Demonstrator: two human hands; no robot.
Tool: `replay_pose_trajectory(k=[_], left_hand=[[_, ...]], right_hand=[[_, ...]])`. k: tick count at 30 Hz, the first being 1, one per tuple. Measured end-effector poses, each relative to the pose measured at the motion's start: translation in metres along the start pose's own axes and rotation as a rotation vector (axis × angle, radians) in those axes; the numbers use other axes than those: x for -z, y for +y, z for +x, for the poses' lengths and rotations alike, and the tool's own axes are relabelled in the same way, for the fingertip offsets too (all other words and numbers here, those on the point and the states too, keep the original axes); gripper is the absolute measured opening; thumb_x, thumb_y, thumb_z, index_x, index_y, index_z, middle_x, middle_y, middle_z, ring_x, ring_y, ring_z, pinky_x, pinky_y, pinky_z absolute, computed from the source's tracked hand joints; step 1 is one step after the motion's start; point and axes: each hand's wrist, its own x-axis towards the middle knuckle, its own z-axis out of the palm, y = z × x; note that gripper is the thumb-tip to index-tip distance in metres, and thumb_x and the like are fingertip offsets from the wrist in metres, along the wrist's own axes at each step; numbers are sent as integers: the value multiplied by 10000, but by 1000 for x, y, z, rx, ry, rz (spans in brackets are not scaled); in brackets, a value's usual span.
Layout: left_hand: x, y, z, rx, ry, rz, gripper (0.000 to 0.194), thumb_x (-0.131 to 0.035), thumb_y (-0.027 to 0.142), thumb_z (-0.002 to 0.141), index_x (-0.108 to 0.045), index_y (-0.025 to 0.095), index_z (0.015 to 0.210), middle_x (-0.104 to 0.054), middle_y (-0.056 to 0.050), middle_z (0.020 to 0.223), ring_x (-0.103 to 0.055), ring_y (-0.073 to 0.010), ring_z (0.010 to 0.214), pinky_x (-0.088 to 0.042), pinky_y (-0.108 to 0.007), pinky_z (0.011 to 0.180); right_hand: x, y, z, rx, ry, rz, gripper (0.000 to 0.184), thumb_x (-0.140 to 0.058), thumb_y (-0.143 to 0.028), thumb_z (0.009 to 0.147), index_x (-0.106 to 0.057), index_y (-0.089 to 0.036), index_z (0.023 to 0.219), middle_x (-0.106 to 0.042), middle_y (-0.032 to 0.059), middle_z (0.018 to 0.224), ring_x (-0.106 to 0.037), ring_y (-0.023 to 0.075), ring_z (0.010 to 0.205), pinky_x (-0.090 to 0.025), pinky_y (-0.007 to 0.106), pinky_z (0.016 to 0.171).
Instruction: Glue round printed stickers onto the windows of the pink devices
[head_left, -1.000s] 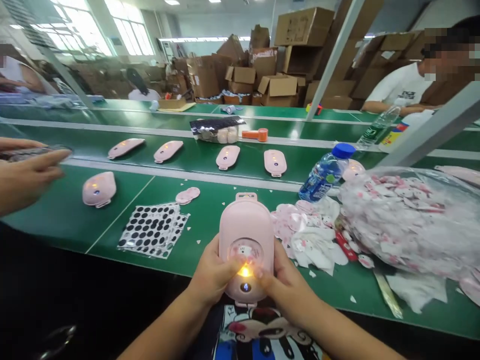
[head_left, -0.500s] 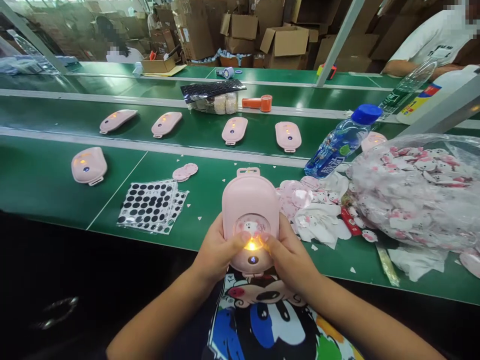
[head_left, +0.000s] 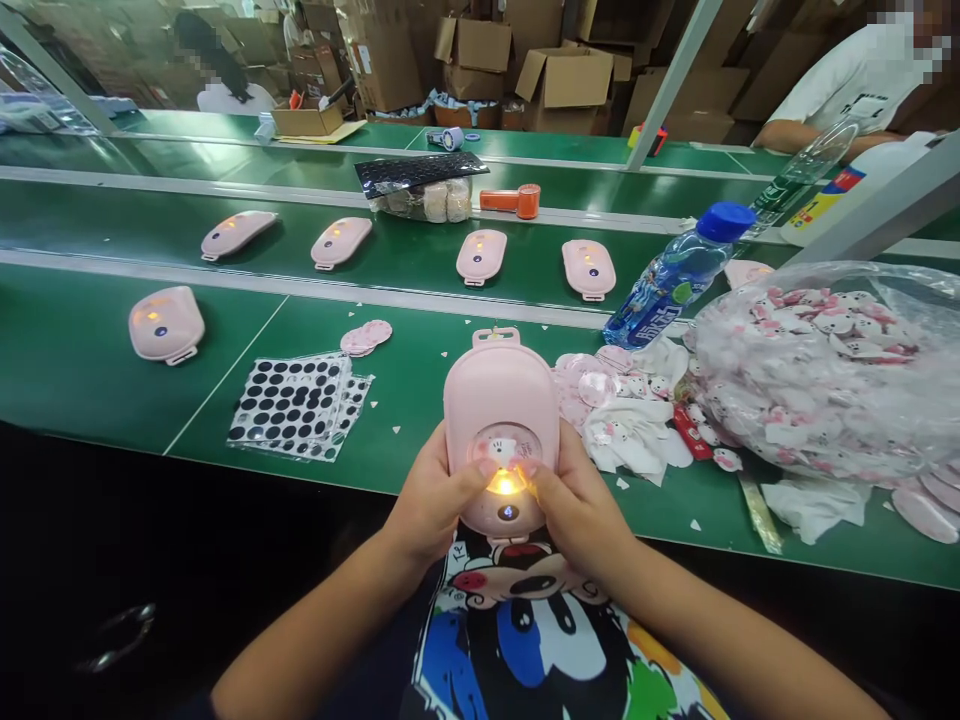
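Note:
Between my two hands is a pink rounded plastic device (head_left: 501, 390), tilted up at the table's front edge. It has a round recess with a cartoon-face disc, a yellow glowing light and a small lit display showing a digit. My left hand (head_left: 439, 495) grips its left side, and my right hand (head_left: 574, 495) grips its right side. Both thumbs press on the lower part of the disc beside the light. To the left lie sheets of black round stickers (head_left: 289, 408) and a few pink round discs (head_left: 366, 338). More pink discs (head_left: 589, 385) lie close on the right.
Several lit pink devices (head_left: 481, 257) lie on the green belt beyond. On the right are a blue-capped bottle (head_left: 679, 275), a clear bag of cartoon-face pieces (head_left: 817, 370) and crumpled white paper (head_left: 630, 435). An orange handheld fan (head_left: 511, 201) lies farther back. A co-worker (head_left: 847, 90) sits across.
The devices on the far belt have shifted slightly right relative to the near table. The camera view has moved a little. My hands keep the same grip, thumbs still on the disc.

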Motion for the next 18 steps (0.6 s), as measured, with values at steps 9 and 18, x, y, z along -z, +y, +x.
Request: replay_pose_trajectory(k=[9, 18], left_hand=[[-4, 1, -1, 37, 96, 34, 453, -883, 232, 600, -650, 165, 983, -723, -50, 850, -677, -179, 743, -567, -268, 664], [33, 44, 20, -125, 367, 201, 515, -901, 337, 568, -643, 161, 978, -729, -44, 843, -687, -195, 735, -563, -277, 670]], right_hand=[[-1, -5, -1, -4, -18, -70, 413, -521, -314, 900, -453, -232, 1299, -576, 100, 1242, -552, 241, 1134, -472, 461, 980], [27, -5, -6, 164, -287, -144, 595, -507, -422, 954, -214, -397, 1471, -389, 92, 1501, -529, 254, 1244, -460, 497, 1026]])
